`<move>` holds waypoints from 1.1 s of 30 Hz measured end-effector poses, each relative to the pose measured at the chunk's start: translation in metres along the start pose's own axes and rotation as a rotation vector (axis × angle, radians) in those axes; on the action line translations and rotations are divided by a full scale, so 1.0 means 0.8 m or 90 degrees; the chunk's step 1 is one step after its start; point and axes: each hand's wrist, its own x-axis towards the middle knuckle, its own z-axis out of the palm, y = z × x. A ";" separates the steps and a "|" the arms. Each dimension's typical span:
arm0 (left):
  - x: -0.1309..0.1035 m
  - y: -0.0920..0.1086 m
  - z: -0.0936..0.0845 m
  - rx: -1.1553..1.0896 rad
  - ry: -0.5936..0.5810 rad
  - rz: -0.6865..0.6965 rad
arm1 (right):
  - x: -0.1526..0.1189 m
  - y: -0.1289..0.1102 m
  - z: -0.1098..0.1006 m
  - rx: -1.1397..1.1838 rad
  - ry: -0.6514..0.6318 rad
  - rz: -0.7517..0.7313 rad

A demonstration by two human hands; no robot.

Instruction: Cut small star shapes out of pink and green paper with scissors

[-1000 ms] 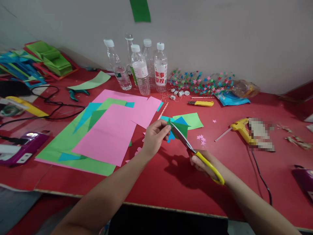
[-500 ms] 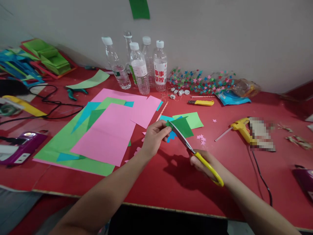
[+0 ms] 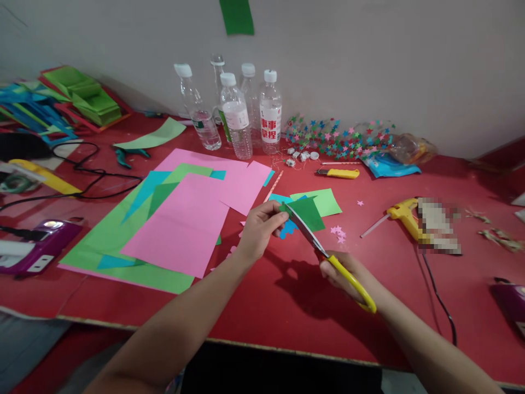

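Note:
My left hand [image 3: 262, 227] pinches the left end of a dark green paper piece [image 3: 308, 212] between thumb and fingers. My right hand [image 3: 340, 271] is closed on yellow-handled scissors [image 3: 348, 280], whose blades reach up and left across the green paper to near my left fingertips. Under and behind that paper lie a light green sheet [image 3: 328, 202] and blue paper pieces [image 3: 287, 230]. Several small pink stars [image 3: 338, 234] rest on the table just right of the scissors.
Pink paper [image 3: 180, 224] and green sheets cover the left of the red table [image 3: 262, 306]. Bottles [image 3: 237, 123] stand by the wall beside a heap of colored stars [image 3: 340, 137]. A yellow cutter [image 3: 342, 173] lies behind my hands; a glue gun [image 3: 406, 216] is at right.
The view has shifted slightly, so the objects at left appear a little farther right. Both hands keep nearly the same pose on the paper and scissors.

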 end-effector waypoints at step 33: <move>0.000 0.006 0.004 -0.018 0.061 0.049 | 0.004 0.002 -0.001 0.021 0.034 0.022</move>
